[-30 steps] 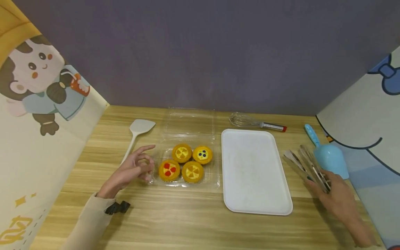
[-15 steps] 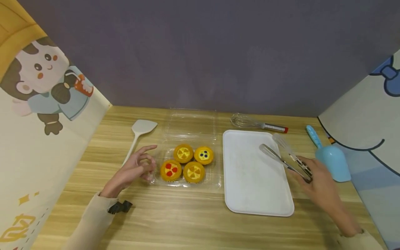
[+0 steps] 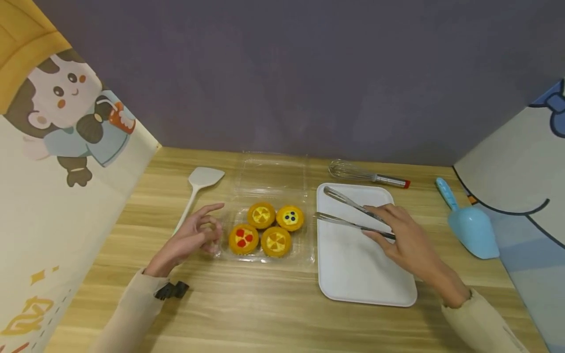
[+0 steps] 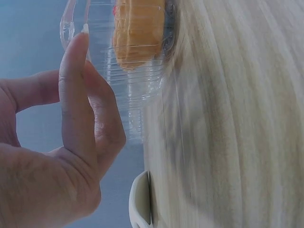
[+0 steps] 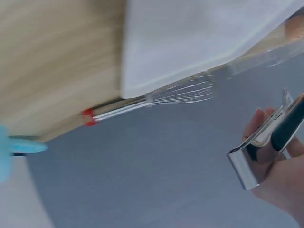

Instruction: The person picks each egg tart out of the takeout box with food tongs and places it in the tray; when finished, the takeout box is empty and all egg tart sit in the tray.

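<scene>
My right hand grips metal tongs above the white tray; their two arms are spread apart and point left. In the right wrist view, the metal end of the tongs shows against the fingers. Left of the tray lies a clear plastic box with its lid folded back. Inside it sit several egg tarts, including one with red fruit and one with blue dots. My left hand pinches the box's left rim, thumb tip at the clear edge.
A white spatula lies behind the left hand. At the back, a wire whisk rests beyond the tray. A light blue scoop lies at the right near the printed side wall. A grey panel closes off the back.
My right hand has carried the tongs left from beside the blue scoop to over the tray, and their arms now stand wider apart. The left hand has stayed at the box.
</scene>
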`<state>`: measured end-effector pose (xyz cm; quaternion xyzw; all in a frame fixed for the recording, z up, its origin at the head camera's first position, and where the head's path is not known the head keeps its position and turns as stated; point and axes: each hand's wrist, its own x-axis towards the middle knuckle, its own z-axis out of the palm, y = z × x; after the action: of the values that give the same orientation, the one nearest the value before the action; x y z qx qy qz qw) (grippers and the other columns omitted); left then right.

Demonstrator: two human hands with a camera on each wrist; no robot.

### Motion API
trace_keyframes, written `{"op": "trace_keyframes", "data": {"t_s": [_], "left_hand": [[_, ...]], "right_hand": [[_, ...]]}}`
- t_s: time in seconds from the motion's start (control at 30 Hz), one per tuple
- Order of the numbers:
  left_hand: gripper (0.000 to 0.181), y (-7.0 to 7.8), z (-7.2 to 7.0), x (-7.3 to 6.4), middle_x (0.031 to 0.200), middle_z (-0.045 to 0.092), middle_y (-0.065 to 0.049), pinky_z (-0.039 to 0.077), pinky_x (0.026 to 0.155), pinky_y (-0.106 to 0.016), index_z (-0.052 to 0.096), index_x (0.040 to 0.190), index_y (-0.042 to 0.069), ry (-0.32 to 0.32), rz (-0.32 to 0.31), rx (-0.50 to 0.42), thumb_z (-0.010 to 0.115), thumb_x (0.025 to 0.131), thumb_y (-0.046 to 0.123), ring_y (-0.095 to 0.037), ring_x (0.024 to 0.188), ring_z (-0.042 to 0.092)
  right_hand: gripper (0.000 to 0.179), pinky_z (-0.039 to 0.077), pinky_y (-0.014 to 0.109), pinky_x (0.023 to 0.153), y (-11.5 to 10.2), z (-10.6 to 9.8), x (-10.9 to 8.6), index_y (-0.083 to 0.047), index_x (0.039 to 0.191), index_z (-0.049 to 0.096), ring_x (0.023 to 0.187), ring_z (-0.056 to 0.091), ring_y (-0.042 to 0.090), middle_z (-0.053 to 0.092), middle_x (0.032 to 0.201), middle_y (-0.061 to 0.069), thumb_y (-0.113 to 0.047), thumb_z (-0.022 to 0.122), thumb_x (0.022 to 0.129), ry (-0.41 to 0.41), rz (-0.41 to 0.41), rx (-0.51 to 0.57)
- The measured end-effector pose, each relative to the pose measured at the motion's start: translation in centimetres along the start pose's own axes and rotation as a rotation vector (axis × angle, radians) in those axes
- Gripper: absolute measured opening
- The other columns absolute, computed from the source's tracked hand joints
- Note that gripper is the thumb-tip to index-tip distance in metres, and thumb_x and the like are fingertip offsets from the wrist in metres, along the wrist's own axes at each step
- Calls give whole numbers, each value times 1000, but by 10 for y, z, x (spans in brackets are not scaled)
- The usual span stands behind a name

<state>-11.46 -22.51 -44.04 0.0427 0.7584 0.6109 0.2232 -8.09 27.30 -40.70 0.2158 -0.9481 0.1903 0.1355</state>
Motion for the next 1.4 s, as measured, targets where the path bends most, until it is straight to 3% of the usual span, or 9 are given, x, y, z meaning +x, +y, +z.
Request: {"op": "trace_keyframes", "data": {"t_s": [0.33, 0.5, 0.6, 0.7, 1.07, 1.4], "left_hand": [[79, 5, -1, 0, 108, 57, -18, 67, 58, -32, 23, 165, 8, -7, 9, 1, 56, 95, -7, -16, 75, 66], [80, 6, -1, 0, 108, 58, -18, 68, 58, -34, 22, 166, 8, -5, 6, -2, 55, 94, -8, -16, 74, 66], [80, 6, -1, 0, 108, 57, -17, 68, 58, -34, 23, 165, 8, -1, 1, 2, 55, 94, -9, -17, 75, 66], [80, 5, -1, 1, 109, 57, -15, 69, 60, -35, 24, 165, 9, 2, -10, 5, 55, 93, -9, -18, 77, 67], [79, 5, 0, 1, 111, 57, -18, 68, 59, -36, 26, 165, 8, 9, -12, 6, 55, 93, -8, -18, 76, 66], [81, 2, 1, 0, 115, 57, -22, 69, 62, -36, 26, 165, 9, 15, -19, 7, 54, 91, -10, -17, 77, 66]], "right_hand": [[55, 56, 30, 70, -27, 8, 38, -25, 145, 61, 104, 58, 11, 66, 128, -5, -33, 78, 93, -160, -178, 10], [54, 59, 34, 81, -38, 10, 56, -26, 146, 60, 106, 59, 13, 65, 129, -5, -35, 75, 95, -260, -271, 6], [54, 57, 36, 84, -41, 12, 66, -24, 146, 60, 105, 58, 13, 66, 129, -4, -34, 76, 95, -284, -343, -4], [55, 53, 34, 78, -42, 13, 74, -25, 145, 62, 104, 57, 13, 66, 128, -4, -32, 78, 93, -291, -399, -32], [60, 56, 43, 89, -52, 15, 97, -27, 143, 64, 116, 60, 20, 65, 128, -2, -24, 84, 87, -359, -488, -160], [60, 55, 49, 100, -57, 28, 104, -26, 142, 66, 123, 59, 24, 65, 133, 1, -22, 85, 85, -380, -525, -192]]}}
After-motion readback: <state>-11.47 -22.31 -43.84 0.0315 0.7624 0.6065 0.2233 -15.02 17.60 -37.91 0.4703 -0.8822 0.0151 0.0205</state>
